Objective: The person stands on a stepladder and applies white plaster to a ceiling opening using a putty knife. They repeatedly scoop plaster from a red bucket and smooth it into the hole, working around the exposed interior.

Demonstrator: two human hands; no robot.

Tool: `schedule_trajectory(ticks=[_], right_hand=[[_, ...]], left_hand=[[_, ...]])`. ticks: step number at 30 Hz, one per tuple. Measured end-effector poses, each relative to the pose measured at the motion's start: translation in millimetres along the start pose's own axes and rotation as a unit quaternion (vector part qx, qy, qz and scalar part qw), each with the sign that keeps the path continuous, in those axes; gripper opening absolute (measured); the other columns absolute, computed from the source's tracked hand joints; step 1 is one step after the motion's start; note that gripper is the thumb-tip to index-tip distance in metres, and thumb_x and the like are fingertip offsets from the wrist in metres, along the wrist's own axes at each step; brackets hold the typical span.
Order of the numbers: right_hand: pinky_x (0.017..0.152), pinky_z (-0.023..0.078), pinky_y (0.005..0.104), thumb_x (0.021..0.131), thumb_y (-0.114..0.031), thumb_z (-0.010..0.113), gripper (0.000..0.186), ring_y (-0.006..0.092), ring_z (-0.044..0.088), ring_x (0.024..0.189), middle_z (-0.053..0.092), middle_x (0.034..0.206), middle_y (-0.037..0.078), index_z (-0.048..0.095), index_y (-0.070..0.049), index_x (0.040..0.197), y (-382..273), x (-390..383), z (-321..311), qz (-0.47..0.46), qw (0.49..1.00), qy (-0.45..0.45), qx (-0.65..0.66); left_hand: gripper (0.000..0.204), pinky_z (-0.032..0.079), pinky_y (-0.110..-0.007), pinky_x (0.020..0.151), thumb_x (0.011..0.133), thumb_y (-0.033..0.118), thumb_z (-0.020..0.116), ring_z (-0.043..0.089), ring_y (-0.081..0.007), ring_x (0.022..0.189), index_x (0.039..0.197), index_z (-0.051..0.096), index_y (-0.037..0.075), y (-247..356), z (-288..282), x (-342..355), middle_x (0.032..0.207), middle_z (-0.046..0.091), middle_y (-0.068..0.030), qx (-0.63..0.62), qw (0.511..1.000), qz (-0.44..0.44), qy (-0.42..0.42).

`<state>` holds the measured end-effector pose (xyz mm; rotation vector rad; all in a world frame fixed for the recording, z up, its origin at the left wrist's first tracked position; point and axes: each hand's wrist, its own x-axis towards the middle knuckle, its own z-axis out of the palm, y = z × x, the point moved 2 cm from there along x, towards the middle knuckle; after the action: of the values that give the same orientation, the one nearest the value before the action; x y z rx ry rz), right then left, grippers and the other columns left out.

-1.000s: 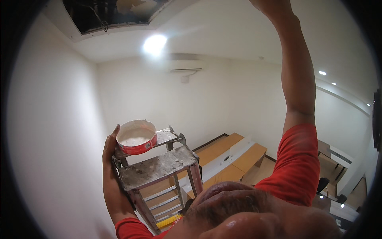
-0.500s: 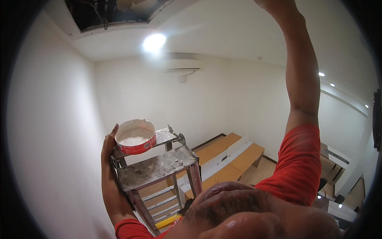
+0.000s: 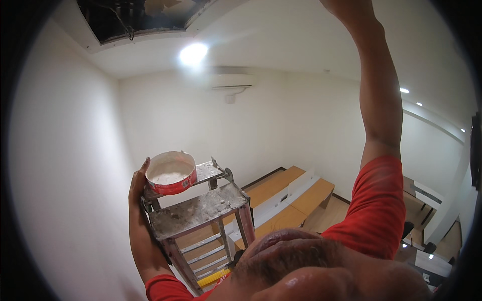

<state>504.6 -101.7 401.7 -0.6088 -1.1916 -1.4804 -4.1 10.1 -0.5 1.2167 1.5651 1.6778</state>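
Observation:
My left hand (image 3: 139, 180) is against the left side of a round, open tub (image 3: 172, 188) with a red outside and pale, whitish paste (image 3: 172, 172) in it. One digit points up along the tub's wall; the other fingers are mostly hidden, but the hand appears to grip the tub. The tub stands upright on the top of a stepladder (image 3: 198, 210), whose metal steps are spattered with dried white material. High on the right, my right arm stretches toward the ceiling. Only the wrist and base of my right hand (image 3: 349, 9) show; its fingers lie beyond the upper edge.
A white wall (image 3: 65, 165) runs close on the left. Overhead is a dark ceiling opening (image 3: 140, 20) with a hanging wire, near a bright lamp (image 3: 194, 53). An air conditioner (image 3: 230, 80) hangs on the far wall. Wooden-topped desks (image 3: 281, 193) stand below, beyond the ladder.
The view has shifted very slightly. My left hand stays at the tub, and my raised right arm holds nearly the same position.

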Motion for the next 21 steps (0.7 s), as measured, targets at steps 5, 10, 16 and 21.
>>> schedule_trajectory(ticks=[5, 10, 16, 21], right_hand=[[0.078, 0.055, 0.0438, 0.097, -0.007, 0.063, 0.025, 0.0308, 0.067, 0.082, 0.069, 0.089, 0.021, 0.071, 0.003, 0.118, 11.1, -1.0, 11.0, -0.028, 0.999, 0.022, 0.025], [0.076, 0.054, 0.0426, 0.097, -0.007, 0.063, 0.024, 0.0289, 0.066, 0.080, 0.069, 0.087, 0.019, 0.071, 0.003, 0.117, -0.7, -6.2, 17.7, -0.006, 0.999, 0.020, 0.049], [0.065, 0.055, 0.0369, 0.098, -0.013, 0.066, 0.024, 0.0215, 0.066, 0.070, 0.072, 0.089, 0.015, 0.072, 0.002, 0.116, -48.1, -74.9, 16.5, -0.071, 0.943, -0.022, 0.323], [0.076, 0.059, 0.0420, 0.093, -0.014, 0.063, 0.034, 0.0309, 0.071, 0.087, 0.073, 0.107, 0.017, 0.063, -0.005, 0.126, -161.8, -214.3, 36.5, -0.144, 0.836, -0.312, 0.428]], left_hand=[[0.079, 0.049, -0.040, 0.097, 0.096, 0.066, 0.055, 0.065, -0.0294, 0.111, 0.127, 0.069, -0.006, 7.2, 2.6, -3.3, 0.120, 0.071, -0.0222, 0.004, 1.000, 0.012, -0.009], [0.078, 0.049, -0.039, 0.099, 0.096, 0.066, 0.056, 0.065, -0.0284, 0.113, 0.125, 0.070, -0.006, 3.4, 0.4, 2.3, 0.121, 0.071, -0.0208, 0.006, 1.000, 0.008, -0.006], [0.073, 0.051, -0.039, 0.096, 0.096, 0.063, 0.059, 0.066, -0.0238, 0.108, 0.124, 0.072, -0.003, -16.0, -1.3, 26.5, 0.117, 0.073, -0.0149, -0.056, 0.998, 0.012, -0.033], [0.069, 0.048, -0.035, 0.100, 0.097, 0.057, 0.062, 0.064, -0.0225, 0.113, 0.130, 0.068, -0.004, -30.6, -4.1, 34.9, 0.122, 0.070, -0.0154, -0.100, 0.993, 0.016, -0.058]])
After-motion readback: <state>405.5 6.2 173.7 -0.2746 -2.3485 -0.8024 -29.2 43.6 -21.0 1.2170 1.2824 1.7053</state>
